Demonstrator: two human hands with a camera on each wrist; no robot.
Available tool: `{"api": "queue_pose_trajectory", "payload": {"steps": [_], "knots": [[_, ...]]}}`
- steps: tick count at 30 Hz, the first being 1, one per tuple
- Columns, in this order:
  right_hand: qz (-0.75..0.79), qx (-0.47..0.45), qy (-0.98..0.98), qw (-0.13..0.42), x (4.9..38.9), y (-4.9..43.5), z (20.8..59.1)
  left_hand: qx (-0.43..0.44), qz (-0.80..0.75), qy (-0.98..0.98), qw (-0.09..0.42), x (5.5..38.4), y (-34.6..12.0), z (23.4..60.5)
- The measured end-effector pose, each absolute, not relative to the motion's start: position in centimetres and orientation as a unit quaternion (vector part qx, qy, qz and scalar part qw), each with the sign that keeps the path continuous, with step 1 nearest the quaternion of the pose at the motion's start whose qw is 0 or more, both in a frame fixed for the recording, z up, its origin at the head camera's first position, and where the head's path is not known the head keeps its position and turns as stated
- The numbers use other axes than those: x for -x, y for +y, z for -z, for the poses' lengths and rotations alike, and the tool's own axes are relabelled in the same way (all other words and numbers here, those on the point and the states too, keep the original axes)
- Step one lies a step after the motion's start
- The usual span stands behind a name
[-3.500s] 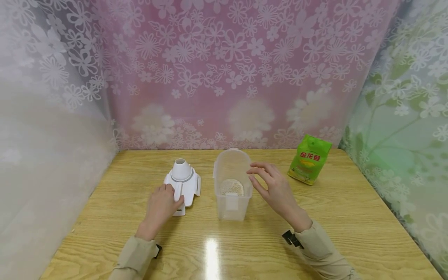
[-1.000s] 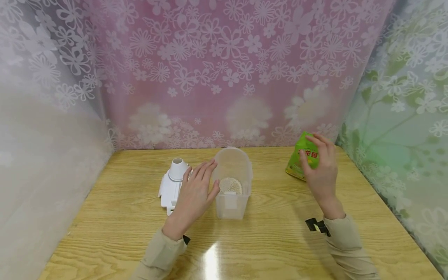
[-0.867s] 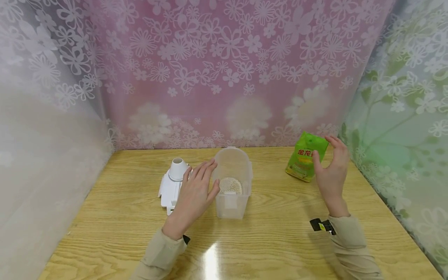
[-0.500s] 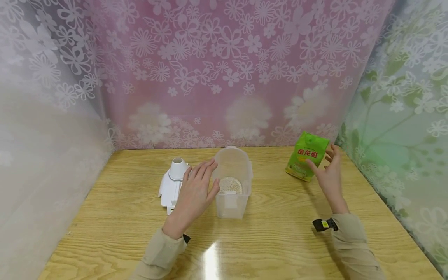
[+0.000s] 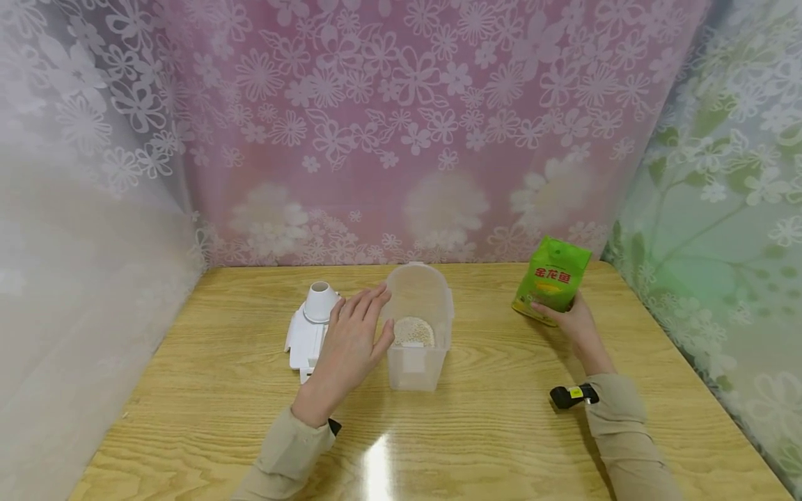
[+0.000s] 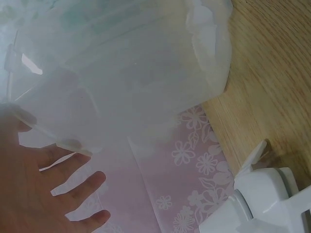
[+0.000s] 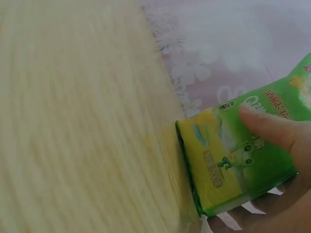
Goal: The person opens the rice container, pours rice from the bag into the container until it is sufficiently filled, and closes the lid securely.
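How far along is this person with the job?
Looks done: the bin stands uncovered, grains inside. In hand: the green bag, gripped by the right hand. Likely left: opening the bag, whose top looks closed, and perhaps pouring it into the bin.

Right hand (image 5: 574, 321) around green bag (image 5: 551, 275)
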State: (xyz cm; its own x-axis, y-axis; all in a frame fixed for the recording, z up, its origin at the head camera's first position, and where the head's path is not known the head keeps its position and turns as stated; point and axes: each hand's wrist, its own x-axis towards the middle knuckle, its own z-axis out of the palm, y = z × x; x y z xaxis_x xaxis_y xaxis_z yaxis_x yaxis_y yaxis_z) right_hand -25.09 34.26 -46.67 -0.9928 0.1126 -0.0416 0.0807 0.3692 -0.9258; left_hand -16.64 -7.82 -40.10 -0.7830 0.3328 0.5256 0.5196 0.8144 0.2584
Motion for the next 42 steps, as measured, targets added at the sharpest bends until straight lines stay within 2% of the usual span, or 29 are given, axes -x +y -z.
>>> {"api": "queue_pose_trajectory", "payload": {"steps": [14, 29, 42], "knots": [[-0.582, 0.08, -0.809, -0.002, 25.3, 34.2, 46.9, 0.233, 0.205, -0.922, 0.233, 16.6, -7.8, 40.0], [-0.624, 0.112, -0.772, 0.039, 25.1, 33.2, 47.2, 0.234, 0.213, -0.92, 0.232, 16.6, -7.8, 40.0], [-0.637, 0.093, -0.763, 0.056, 24.2, 30.6, 44.8, 0.234, 0.206, -0.922, 0.23, 16.7, -7.9, 40.1]]}}
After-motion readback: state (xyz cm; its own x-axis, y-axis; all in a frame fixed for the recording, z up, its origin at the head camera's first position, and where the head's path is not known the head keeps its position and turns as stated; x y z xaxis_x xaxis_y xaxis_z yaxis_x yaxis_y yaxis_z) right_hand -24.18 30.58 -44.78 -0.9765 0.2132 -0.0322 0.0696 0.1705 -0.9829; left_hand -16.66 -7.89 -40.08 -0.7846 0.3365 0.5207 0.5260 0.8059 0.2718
